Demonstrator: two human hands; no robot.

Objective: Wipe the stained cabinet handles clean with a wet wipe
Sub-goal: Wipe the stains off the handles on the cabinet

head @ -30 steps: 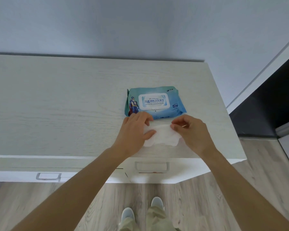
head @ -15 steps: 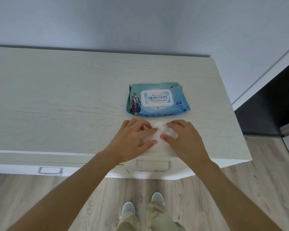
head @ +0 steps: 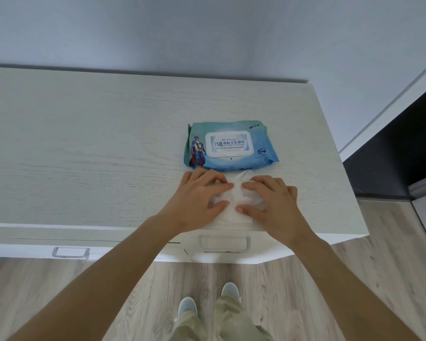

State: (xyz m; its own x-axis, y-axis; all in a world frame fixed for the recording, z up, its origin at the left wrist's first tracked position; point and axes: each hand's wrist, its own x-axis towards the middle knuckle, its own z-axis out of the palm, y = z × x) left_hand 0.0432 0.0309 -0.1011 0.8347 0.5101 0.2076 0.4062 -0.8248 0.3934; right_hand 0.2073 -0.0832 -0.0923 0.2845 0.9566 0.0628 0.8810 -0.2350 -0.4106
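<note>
Both our hands have closed in on the wet wipe (head: pixel 234 205) since a second ago: then it lay spread between them, held out by its ends, and now it bunches up into a crumpled lump at the front edge of the cabinet top (head: pixel 96 148). We see that pale wood-grain top fill the view, largest of all, with the grey wall behind it. Our left hand (head: pixel 197 200) lies over the wipe's left side, fingers curled and thumb tucked under, gripping it. Our right hand (head: pixel 273 205) does the same from the right, fingertips and thumb pinching the folds. The two hands sit much closer than before, fingertips nearly meeting across the white mass. Just beyond them, the blue wet wipe pack (head: pixel 229 146) rests flat with its lid shut, in the same spot as earlier, its near edge right beside the wipe. Below the top's edge we make out two cabinet handles: one under our hands (head: pixel 224 243), one off to the left (head: pixel 70 252), neither touched. Smallest, our pale shoes (head: pixel 187 306) stand on the wood floor.
</note>
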